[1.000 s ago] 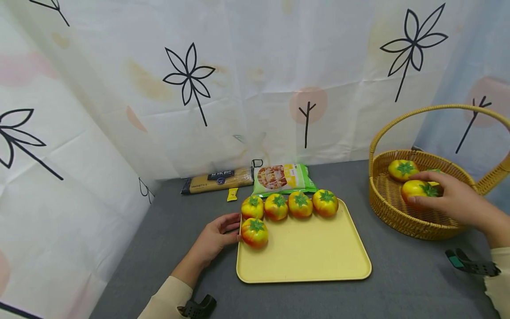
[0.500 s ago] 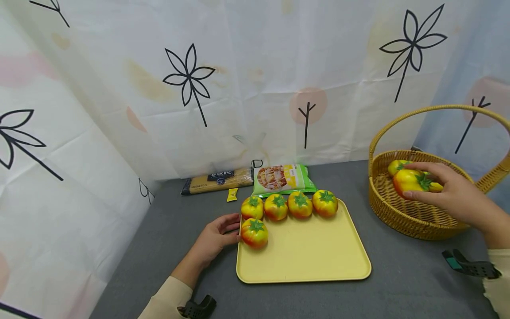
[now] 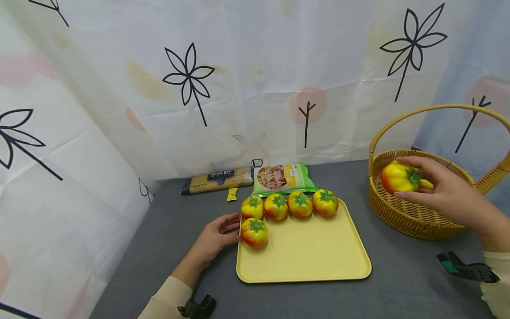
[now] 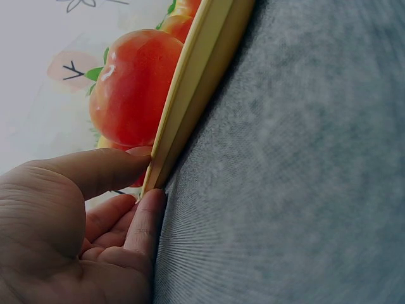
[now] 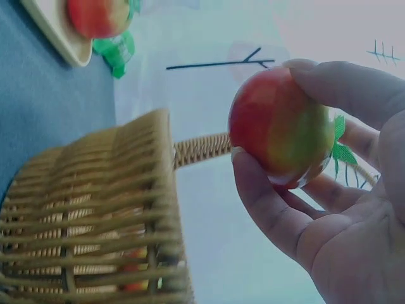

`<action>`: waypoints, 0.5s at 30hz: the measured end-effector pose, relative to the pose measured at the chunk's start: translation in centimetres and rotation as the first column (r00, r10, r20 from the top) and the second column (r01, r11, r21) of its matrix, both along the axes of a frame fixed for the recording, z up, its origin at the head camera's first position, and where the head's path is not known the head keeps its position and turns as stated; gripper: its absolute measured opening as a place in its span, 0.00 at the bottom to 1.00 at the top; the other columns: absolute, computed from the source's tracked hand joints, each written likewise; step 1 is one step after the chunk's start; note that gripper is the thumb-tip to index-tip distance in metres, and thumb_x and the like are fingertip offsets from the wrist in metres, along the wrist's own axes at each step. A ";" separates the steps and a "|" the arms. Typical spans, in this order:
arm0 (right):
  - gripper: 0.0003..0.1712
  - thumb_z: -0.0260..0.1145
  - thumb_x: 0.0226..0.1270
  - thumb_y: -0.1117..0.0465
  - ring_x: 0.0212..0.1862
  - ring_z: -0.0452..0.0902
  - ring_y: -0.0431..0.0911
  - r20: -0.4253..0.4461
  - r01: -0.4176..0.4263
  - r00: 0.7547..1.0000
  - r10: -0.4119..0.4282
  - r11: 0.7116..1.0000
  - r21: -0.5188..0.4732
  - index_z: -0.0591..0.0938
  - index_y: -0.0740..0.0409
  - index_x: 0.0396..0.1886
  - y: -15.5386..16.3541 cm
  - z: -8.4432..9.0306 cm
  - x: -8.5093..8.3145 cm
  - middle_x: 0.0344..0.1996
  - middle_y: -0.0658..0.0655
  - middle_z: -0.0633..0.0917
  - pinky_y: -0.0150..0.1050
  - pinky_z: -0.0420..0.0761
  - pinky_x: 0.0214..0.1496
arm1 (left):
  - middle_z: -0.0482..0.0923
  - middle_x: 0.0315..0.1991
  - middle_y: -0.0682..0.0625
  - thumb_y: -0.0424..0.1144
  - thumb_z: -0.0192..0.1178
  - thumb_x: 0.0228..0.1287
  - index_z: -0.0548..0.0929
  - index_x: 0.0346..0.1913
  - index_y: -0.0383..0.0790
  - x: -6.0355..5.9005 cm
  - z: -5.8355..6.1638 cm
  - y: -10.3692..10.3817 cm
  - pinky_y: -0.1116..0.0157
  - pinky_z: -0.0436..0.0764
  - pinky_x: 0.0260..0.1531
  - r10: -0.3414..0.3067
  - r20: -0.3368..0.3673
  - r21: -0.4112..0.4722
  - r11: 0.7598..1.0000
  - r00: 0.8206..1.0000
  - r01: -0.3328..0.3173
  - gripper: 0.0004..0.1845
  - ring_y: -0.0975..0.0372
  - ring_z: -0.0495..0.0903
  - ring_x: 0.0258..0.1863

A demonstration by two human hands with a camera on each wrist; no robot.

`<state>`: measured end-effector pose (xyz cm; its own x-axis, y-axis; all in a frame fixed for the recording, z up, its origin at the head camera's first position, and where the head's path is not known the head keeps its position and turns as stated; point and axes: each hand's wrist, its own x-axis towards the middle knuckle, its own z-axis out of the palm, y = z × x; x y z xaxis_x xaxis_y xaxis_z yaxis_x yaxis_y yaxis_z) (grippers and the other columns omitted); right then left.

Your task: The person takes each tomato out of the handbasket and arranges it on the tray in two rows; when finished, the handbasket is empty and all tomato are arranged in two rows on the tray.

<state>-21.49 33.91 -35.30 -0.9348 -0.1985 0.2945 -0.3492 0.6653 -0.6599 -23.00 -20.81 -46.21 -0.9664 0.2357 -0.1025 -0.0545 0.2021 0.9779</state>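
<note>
Up and left went the tomato (image 3: 399, 178) since before; from the head, right hand (image 3: 446, 192) fingers wrap it above the basket (image 3: 402, 217). Left wrist: left hand (image 4: 76, 234) pinches the tray (image 4: 196, 82) edge. Right wrist: thumb underneath. Best hold gently, lift clear of the rim.

A head camera looks forward and down over the whole scene. The left wrist camera sits at table level, pressed close to the yellow tray's (image 4: 190, 95) near-left edge. The right wrist camera looks up, near the wicker basket (image 5: 95, 228) — far off it shares the tray (image 5: 54, 35) with both other views.
</note>
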 end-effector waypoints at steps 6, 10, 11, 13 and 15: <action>0.42 0.79 0.69 0.72 0.49 0.71 0.35 -0.049 -0.034 0.998 0.033 0.999 -0.009 0.70 0.66 0.79 -1.0 0.2 0.5 0.71 0.72 0.66 0.18 0.75 0.42 | 0.72 0.76 0.37 0.30 0.75 0.70 0.71 0.79 0.30 0.0 0.0 0.0 0.57 0.80 0.65 0.000 -0.002 -0.002 1.000 1.000 0.000 0.38 0.46 0.74 0.72; 0.44 0.79 0.67 0.74 0.45 0.74 0.36 -0.068 -0.086 0.994 0.085 0.996 -0.010 0.70 0.65 0.79 -1.8 0.4 0.7 0.70 0.68 0.68 0.23 0.80 0.39 | 0.72 0.76 0.37 0.29 0.74 0.70 0.71 0.79 0.29 0.0 0.0 0.0 0.57 0.80 0.65 -0.003 -0.006 -0.004 1.000 1.000 0.003 0.38 0.45 0.74 0.72; 0.44 0.79 0.66 0.75 0.45 0.75 0.36 -0.077 -0.100 0.992 0.100 0.995 -0.008 0.70 0.64 0.79 -2.0 0.4 0.7 0.70 0.67 0.68 0.24 0.81 0.39 | 0.72 0.76 0.37 0.29 0.74 0.70 0.71 0.79 0.29 0.0 0.0 0.0 0.57 0.80 0.65 -0.004 -0.007 -0.005 1.000 1.000 0.004 0.38 0.45 0.74 0.73; 0.45 0.78 0.65 0.77 0.46 0.77 0.37 -0.081 -0.136 0.988 0.134 0.990 -0.024 0.70 0.64 0.79 -2.4 0.3 0.8 0.69 0.64 0.68 0.26 0.83 0.39 | 0.72 0.75 0.37 0.29 0.74 0.70 0.71 0.79 0.29 0.0 0.0 0.0 0.57 0.80 0.65 -0.006 -0.009 -0.006 1.000 1.000 0.006 0.38 0.45 0.74 0.73; 0.45 0.78 0.65 0.77 0.48 0.75 0.37 -0.084 -0.167 0.983 0.164 0.985 -0.035 0.70 0.63 0.80 -2.8 0.2 0.9 0.68 0.62 0.68 0.27 0.84 0.40 | 0.72 0.75 0.37 0.29 0.74 0.69 0.71 0.79 0.29 0.0 0.0 0.0 0.57 0.80 0.65 -0.005 -0.009 -0.006 1.000 1.000 0.005 0.38 0.45 0.74 0.72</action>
<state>-20.59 31.06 -35.07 -0.8631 -0.3346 0.3784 -0.5051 0.5666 -0.6510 -23.00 -20.81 -46.21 -0.9662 0.2399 -0.0948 -0.0442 0.2082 0.9771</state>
